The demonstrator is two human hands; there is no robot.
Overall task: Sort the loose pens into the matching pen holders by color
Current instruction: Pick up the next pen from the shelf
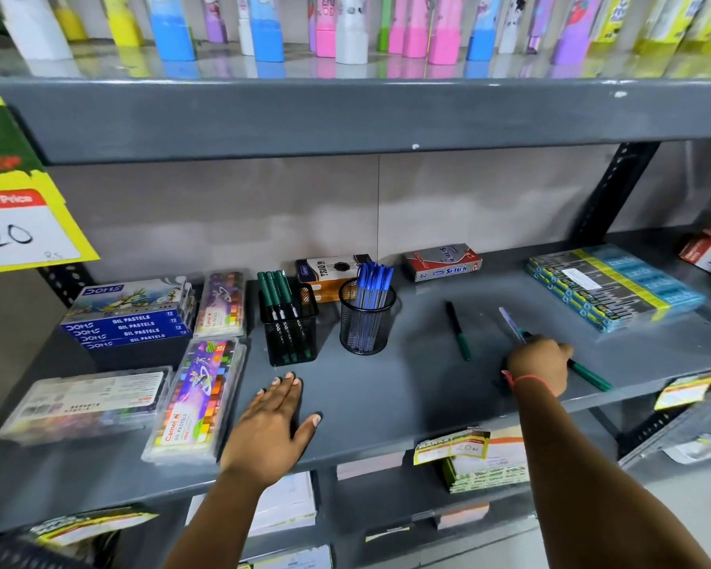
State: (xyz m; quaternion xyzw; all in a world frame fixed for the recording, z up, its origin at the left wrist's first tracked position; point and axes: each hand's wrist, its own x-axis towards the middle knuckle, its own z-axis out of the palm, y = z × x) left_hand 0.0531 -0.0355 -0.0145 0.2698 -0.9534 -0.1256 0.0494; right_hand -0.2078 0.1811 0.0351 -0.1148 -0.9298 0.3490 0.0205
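Where right hand [540, 363] curls, blue pen [510, 323] beneath.

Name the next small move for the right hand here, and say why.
Probably close the right hand on one pen and lift it. It rests over a blue pen and a green pen that cross on the shelf; the holders stand to its left.

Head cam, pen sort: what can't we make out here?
- Right hand: covers the middle of the green pen and blue pen; grip on them cannot be told.
- Blue holder and green holder: mesh and crowding hide the pen count.
- Lower shelf: cut off by the bottom edge, blurred.
- Price tags: print too small.
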